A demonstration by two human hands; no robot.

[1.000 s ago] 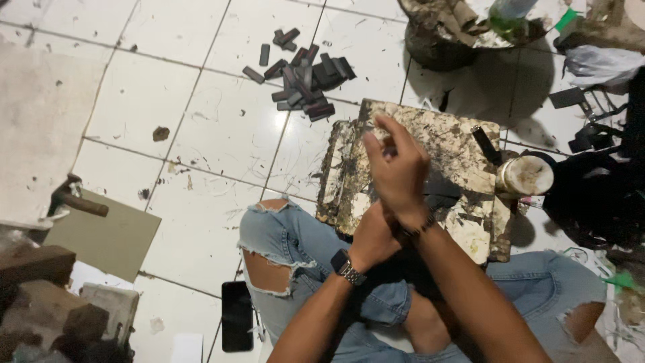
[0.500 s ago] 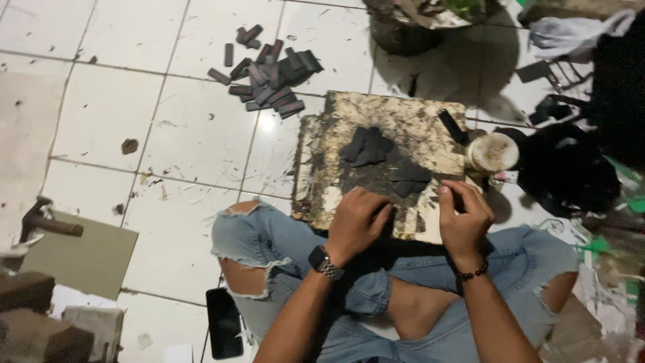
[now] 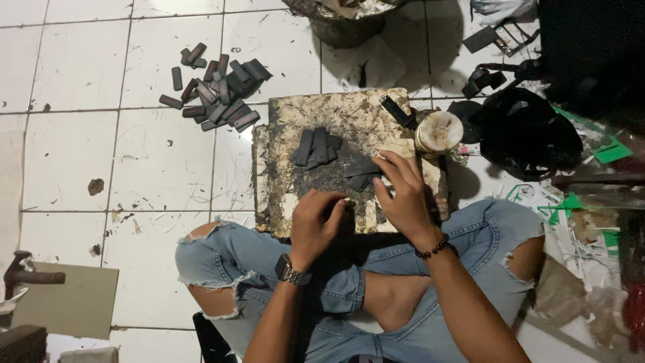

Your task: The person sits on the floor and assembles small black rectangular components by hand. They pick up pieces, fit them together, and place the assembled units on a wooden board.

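A stained, flaking board (image 3: 322,114) lies on the tile floor in front of my crossed legs in ripped jeans. Several dark flat strips (image 3: 316,146) lie in a loose cluster on its middle. My right hand (image 3: 403,195), with a bead bracelet, rests on the board's near right part, its fingers spread and its fingertips touching a dark piece (image 3: 361,171). My left hand (image 3: 314,220), with a wristwatch, sits at the board's near edge with its fingers curled under. Nothing shows inside it.
A pile of dark strips (image 3: 215,94) lies on the tiles at the far left. A round pale-lidded tin (image 3: 440,131) stands at the board's right corner, beside a black bag (image 3: 531,138). A bucket (image 3: 342,23) stands behind. A hammer (image 3: 30,274) and cardboard (image 3: 67,306) lie left, a phone (image 3: 209,336) by my knee.
My right hand was raised in front of me with the left at its wrist. Both came down to the board, and the right has since reached forward onto the dark pieces.
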